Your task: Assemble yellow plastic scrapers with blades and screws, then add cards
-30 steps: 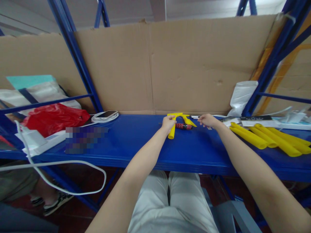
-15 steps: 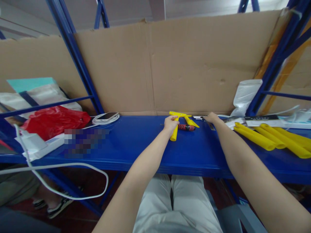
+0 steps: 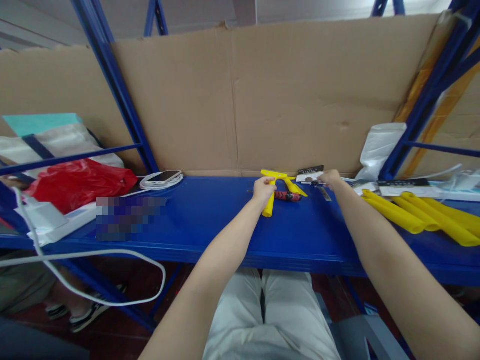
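Observation:
My left hand (image 3: 264, 190) is closed round the handle of a yellow T-shaped scraper (image 3: 268, 207), its wide head pointing away from me. Just right of that, a screwdriver (image 3: 288, 196) with a red and black handle lies on the blue bench, and another yellow piece (image 3: 299, 189) is behind it. At the back, the fingers of my right hand (image 3: 330, 178) are bent together beside a black-and-white packet (image 3: 310, 175). What they hold, if anything, is too small to make out. A thin metal strip (image 3: 325, 194) lies just below these fingers.
Several yellow tube-like handles (image 3: 397, 215) lie at the right, before white boxes (image 3: 408, 188) and a clear plastic bag (image 3: 378, 150). On the left are a phone (image 3: 167, 177) on a coiled white cable, a red bag (image 3: 82, 182) and a power strip (image 3: 69, 225). Cardboard (image 3: 281, 100) walls the back.
My right hand has shifted slightly right and its grip has changed. More of the black-and-white packet now shows, raised at the back edge. My left hand stays on the scraper.

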Demonstrator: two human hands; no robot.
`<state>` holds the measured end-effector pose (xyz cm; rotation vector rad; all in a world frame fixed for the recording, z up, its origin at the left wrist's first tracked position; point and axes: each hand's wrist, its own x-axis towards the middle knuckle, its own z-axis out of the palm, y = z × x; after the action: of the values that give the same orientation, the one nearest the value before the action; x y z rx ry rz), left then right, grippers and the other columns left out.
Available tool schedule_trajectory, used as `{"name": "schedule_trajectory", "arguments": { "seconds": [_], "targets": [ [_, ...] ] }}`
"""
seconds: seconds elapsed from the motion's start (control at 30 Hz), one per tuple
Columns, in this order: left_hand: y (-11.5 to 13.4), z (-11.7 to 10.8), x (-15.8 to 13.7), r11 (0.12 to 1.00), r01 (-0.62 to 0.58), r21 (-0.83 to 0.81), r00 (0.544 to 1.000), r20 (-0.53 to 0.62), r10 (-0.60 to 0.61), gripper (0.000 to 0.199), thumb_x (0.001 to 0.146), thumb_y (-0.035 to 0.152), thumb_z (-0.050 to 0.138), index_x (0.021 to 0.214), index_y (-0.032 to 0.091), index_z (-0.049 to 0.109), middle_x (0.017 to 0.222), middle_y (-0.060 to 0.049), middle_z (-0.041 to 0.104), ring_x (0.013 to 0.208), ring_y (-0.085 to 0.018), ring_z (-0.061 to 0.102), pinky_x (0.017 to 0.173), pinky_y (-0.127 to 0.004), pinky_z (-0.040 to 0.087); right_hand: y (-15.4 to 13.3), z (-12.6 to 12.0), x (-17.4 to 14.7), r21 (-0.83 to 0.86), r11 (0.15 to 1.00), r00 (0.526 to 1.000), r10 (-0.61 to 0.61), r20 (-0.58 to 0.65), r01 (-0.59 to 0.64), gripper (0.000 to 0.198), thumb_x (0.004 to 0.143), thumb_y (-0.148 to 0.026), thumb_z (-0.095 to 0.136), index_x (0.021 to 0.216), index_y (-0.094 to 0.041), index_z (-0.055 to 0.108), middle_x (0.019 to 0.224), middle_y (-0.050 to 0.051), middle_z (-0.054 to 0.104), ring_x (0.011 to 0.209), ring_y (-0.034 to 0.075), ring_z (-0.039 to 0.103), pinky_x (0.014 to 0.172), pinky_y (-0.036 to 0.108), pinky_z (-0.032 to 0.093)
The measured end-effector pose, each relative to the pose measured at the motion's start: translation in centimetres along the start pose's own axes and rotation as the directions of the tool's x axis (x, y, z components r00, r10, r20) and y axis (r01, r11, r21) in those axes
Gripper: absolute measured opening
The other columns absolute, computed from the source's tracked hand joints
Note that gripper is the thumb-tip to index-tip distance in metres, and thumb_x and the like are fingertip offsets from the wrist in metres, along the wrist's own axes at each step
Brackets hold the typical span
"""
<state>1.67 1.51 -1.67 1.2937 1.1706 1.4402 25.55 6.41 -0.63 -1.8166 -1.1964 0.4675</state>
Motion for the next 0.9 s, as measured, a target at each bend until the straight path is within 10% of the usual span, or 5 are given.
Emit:
{"name": "schedule_trajectory", "arguments": {
  "seconds": [0.23, 0.9],
  "targets": [
    [0.2, 0.0, -0.1, 0.998, 0.002, -0.055, 1.0, -0.03, -0.003, 0.032, 0.057, -0.01, 0.059, 0.076, 0.014, 0.068, 0.089, -0.005, 0.069, 0.086, -0.016, 0.064, 0.081, -0.027, 0.049, -0.9, -2.1, -2.7, 0.165, 0.975, 0.989, 0.147, 0.006, -0.146, 0.014, 0.076, -0.003, 0.054, 0.077, -0.017, 0.053, 0.066, 0.001, 0.057, 0.053, 0.008, 0.053, 0.048, 0.018, 0.043],
    [0.6, -1.3, 1.8, 0.939, 0.146, -0.311, 0.946, -0.233, -0.225, 0.038, 0.074, -0.004, 0.046, 0.099, 0.017, 0.065, 0.092, -0.004, 0.066, 0.079, -0.011, 0.062, 0.07, -0.021, 0.049, -3.5, -2.6, -8.6, 0.45, 0.893, 0.911, -0.181, 0.371, -0.006, 0.015, 0.081, -0.002, 0.051, 0.074, -0.015, 0.055, 0.071, 0.0, 0.062, 0.063, 0.006, 0.058, 0.057, 0.014, 0.044]
  ]
}}
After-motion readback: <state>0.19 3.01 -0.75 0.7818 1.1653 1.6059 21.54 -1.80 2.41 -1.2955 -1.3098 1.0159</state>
